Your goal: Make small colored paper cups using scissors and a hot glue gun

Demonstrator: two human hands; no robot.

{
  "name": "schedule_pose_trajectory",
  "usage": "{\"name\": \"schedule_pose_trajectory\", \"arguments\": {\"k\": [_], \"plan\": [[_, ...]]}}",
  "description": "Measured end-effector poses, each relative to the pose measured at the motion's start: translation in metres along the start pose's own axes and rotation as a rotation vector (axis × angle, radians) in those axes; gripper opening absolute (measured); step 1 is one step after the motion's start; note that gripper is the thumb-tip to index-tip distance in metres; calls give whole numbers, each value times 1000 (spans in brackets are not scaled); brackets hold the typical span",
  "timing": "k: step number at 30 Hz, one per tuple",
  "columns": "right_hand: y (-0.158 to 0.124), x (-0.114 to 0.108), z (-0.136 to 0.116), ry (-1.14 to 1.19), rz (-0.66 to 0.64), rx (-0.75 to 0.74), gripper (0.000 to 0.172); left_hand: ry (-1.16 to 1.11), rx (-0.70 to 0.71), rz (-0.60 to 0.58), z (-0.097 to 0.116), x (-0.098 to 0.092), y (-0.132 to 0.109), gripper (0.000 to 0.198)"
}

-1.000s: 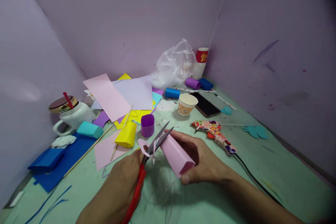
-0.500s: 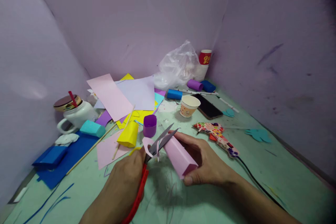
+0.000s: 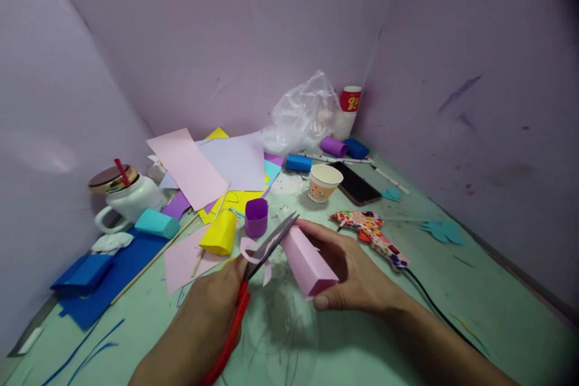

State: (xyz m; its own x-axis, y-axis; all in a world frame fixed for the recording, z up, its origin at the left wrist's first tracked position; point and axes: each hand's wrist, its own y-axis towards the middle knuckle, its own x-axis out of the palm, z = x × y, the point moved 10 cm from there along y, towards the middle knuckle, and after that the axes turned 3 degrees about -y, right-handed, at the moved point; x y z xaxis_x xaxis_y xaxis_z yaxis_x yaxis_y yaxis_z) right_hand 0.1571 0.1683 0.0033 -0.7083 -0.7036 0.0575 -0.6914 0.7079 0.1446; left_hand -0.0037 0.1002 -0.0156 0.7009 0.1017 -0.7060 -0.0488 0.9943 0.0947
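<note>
My left hand (image 3: 210, 307) is closed round a pair of scissors (image 3: 235, 322) with red handles; the blades point up and right and are nearly closed. A curled pink paper strip (image 3: 266, 273) hangs by the blades. My right hand (image 3: 353, 268) grips a pink paper tube (image 3: 307, 262) between thumb and fingers, its far end close to the blade tips. Beyond the scissors stands a purple paper tube (image 3: 256, 220). Left of it is a yellow paper tube (image 3: 220, 233), with a thin wooden stick (image 3: 198, 262) by it.
At right lies a flower-patterned glue gun (image 3: 373, 230) with a black cord. A paper cup (image 3: 324, 184) and a phone (image 3: 355, 184) are behind it. Paper sheets (image 3: 237, 160), a white mug (image 3: 136, 199) and blue card (image 3: 122, 271) occupy the left. A plastic bag (image 3: 305, 111) sits at the back.
The scissor blades, parted earlier, have closed. The pink strip now hangs lower, apart from the tube's end. Both hands stay in about the same place.
</note>
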Motion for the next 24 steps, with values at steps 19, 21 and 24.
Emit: {"name": "schedule_pose_trajectory", "arguments": {"k": [19,21,24], "plan": [[2,0,7,108,-14,-1,88,112,21,-115,19,-6,-1,47],[1,0,8,105,-8,1,91,111,20,-138,22,-5,-1,46],[1,0,10,87,5,-13,91,105,15,-153,22,-4,-3,45]]}}
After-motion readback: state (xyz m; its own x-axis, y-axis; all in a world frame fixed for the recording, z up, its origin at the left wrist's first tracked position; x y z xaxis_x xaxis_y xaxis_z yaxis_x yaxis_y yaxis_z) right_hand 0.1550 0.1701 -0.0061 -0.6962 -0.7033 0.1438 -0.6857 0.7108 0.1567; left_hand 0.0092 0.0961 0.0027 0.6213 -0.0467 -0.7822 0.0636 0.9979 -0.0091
